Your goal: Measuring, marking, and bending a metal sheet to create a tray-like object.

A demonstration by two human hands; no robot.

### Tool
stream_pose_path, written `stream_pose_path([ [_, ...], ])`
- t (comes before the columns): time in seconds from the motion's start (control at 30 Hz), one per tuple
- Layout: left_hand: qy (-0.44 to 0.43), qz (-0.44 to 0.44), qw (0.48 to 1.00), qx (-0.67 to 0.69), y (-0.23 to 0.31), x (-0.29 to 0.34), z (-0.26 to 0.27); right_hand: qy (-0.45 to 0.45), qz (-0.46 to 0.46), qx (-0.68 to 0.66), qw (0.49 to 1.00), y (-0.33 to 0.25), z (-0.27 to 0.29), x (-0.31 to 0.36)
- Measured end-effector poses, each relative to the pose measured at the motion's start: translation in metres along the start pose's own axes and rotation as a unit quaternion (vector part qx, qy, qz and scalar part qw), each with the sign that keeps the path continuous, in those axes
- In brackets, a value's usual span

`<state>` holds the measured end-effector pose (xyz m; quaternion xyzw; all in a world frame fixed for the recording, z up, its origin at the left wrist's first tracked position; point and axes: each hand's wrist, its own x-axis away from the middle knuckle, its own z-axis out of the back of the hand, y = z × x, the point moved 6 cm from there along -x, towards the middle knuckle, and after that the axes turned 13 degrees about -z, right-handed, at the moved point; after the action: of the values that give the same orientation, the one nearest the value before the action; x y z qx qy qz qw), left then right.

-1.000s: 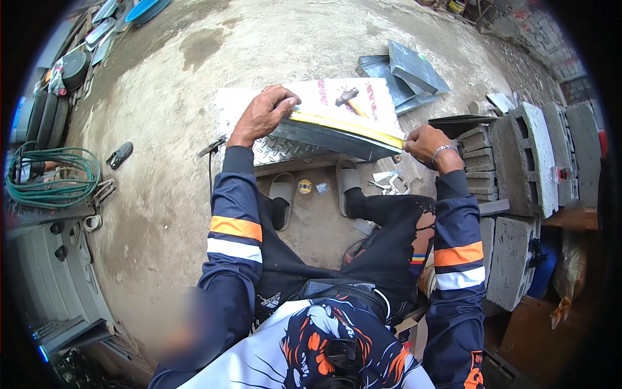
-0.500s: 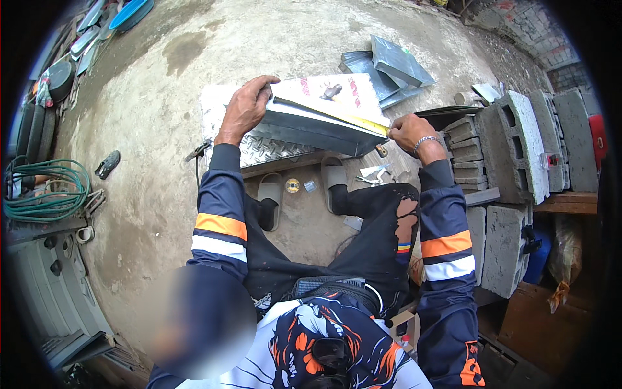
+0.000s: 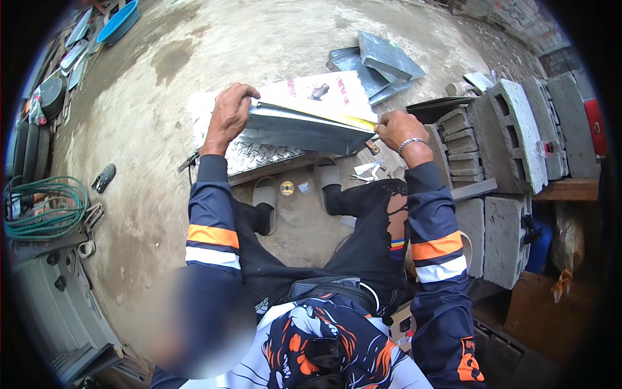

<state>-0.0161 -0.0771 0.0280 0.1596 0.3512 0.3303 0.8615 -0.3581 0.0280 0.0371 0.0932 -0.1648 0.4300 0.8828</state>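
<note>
1. A yellow tape measure runs along the upper edge of a dark grey metal piece, in front of the seated person.
2. The right hand has its fingers curled around the tape's right end, gripping it.
3. The left hand is at the other end, fingers bent over the metal's corner; I can't tell whether they pinch the tape.
4. Under the metal is a diamond-patterned plate, with a white sheet behind, bearing a hammer.
5. Farther off, grey metal pieces lie piled on the floor.
6. A yellow disc lies between the person's sandals.
</note>
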Motion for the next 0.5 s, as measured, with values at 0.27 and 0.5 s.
stream_pose_path([
  [0.27,-0.051,0.045,0.997,0.022,0.007,0.003,-0.005,0.034,0.014,-0.018,0.999,0.001,-0.003,0.002],
  [0.5,-0.102,-0.005,0.995,0.017,0.013,0.002,-0.006,-0.042,0.030,-0.015,0.999,0.006,-0.012,-0.020],
])
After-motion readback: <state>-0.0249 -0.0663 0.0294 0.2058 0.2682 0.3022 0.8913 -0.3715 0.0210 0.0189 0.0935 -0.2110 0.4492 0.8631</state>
